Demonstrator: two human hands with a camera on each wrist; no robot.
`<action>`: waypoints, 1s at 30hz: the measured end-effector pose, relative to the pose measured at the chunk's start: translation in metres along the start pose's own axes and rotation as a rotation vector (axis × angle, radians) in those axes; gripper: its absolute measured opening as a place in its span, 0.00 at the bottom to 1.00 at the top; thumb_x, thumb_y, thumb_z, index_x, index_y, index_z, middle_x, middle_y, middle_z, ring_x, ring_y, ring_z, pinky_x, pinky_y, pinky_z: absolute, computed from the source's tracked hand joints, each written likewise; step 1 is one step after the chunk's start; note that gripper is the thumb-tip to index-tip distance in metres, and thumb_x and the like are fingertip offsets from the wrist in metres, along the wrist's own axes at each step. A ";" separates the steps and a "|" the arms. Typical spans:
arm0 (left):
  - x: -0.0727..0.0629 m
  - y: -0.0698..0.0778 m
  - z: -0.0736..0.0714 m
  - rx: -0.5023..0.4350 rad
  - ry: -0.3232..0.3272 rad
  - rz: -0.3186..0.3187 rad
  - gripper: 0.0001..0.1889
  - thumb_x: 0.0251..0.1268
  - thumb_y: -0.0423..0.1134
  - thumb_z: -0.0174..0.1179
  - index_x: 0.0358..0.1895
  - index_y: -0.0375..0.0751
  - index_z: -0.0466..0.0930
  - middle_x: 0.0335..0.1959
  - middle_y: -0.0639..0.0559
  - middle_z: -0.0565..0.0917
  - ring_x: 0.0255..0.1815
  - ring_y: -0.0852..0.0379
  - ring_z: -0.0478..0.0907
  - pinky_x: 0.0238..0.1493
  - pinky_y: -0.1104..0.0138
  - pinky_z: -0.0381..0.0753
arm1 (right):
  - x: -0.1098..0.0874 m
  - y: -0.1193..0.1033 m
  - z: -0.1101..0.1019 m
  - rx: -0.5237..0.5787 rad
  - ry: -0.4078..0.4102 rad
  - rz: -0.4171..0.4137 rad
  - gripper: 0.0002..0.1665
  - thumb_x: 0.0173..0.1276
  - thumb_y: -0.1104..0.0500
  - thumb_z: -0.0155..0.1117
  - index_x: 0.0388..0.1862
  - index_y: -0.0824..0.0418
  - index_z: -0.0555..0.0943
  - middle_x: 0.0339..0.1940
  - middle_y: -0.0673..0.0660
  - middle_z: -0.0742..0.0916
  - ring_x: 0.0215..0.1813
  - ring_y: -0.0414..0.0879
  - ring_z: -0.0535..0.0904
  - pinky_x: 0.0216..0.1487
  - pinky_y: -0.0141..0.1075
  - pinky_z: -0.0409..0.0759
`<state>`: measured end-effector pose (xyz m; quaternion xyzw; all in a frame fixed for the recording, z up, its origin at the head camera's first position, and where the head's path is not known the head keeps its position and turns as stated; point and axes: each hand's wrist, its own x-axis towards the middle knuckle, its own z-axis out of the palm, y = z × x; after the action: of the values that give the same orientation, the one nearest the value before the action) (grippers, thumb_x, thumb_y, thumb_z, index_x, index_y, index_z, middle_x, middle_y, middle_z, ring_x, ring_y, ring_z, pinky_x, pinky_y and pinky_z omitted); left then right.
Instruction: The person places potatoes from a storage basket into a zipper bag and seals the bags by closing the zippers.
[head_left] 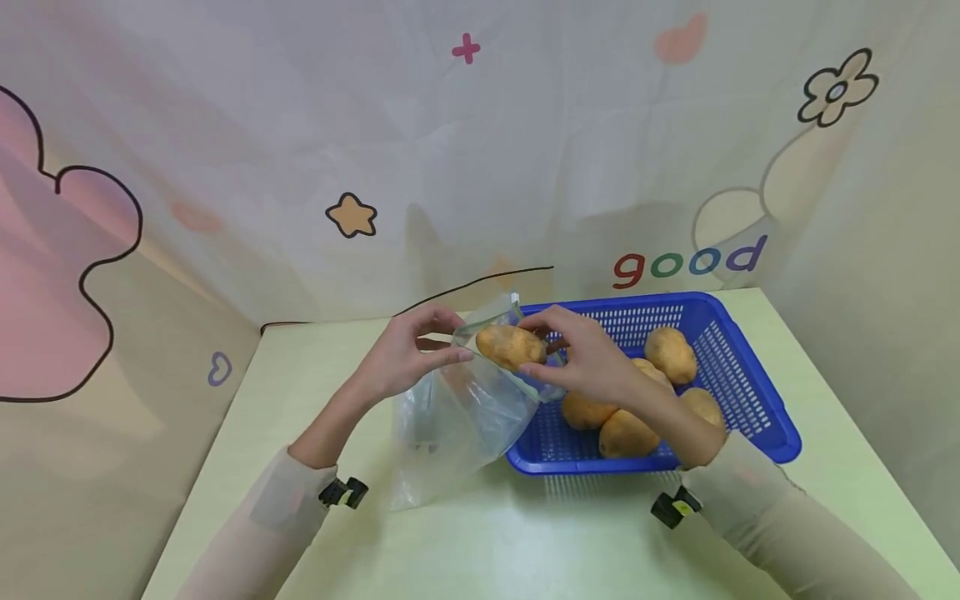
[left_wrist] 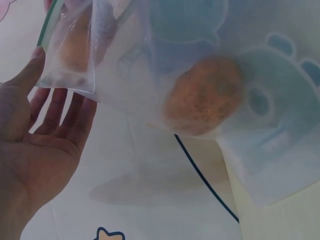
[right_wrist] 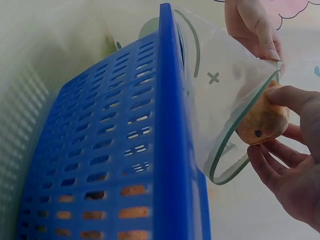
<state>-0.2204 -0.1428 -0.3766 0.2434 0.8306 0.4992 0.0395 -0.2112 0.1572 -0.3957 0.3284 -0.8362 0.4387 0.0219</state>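
Observation:
My left hand (head_left: 401,354) pinches one side of the mouth of a translucent zip bag (head_left: 450,417), which has a green seal strip. Between the fingers and thumb of my right hand (head_left: 588,354) is a potato (head_left: 504,346), its far end reaching into the mouth of the bag. In the right wrist view this potato (right_wrist: 265,117) shows a dark spot on its skin, with the green seal line beside it. Another potato (left_wrist: 205,95) shows through the plastic, lower down in the bag, in the left wrist view.
A blue perforated basket (head_left: 757,367) stands to the right of the bag on the pale table (head_left: 337,533), with several potatoes (head_left: 670,354) inside. Behind the table hangs a printed cloth (head_left: 480,167).

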 end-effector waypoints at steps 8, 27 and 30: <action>-0.001 -0.001 0.001 -0.012 -0.009 -0.007 0.19 0.66 0.40 0.77 0.56 0.41 0.83 0.53 0.48 0.84 0.59 0.47 0.84 0.61 0.53 0.86 | 0.001 -0.001 0.004 0.005 -0.014 0.032 0.31 0.68 0.55 0.80 0.67 0.62 0.80 0.59 0.57 0.84 0.52 0.51 0.85 0.53 0.46 0.89; -0.011 -0.009 -0.001 -0.072 0.018 0.012 0.16 0.66 0.37 0.76 0.54 0.42 0.82 0.52 0.47 0.85 0.58 0.48 0.85 0.58 0.56 0.87 | 0.006 0.000 0.020 0.011 -0.005 0.031 0.27 0.70 0.60 0.77 0.64 0.67 0.80 0.56 0.61 0.86 0.54 0.55 0.85 0.55 0.45 0.88; -0.011 -0.010 -0.001 -0.079 0.018 0.001 0.17 0.66 0.37 0.76 0.54 0.41 0.82 0.52 0.47 0.85 0.58 0.48 0.85 0.57 0.59 0.87 | 0.001 0.000 0.015 0.031 0.010 0.051 0.26 0.71 0.60 0.77 0.64 0.67 0.80 0.57 0.63 0.86 0.56 0.58 0.85 0.56 0.48 0.88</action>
<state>-0.2147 -0.1527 -0.3868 0.2376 0.8104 0.5340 0.0413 -0.2086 0.1456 -0.4045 0.3051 -0.8374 0.4535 0.0099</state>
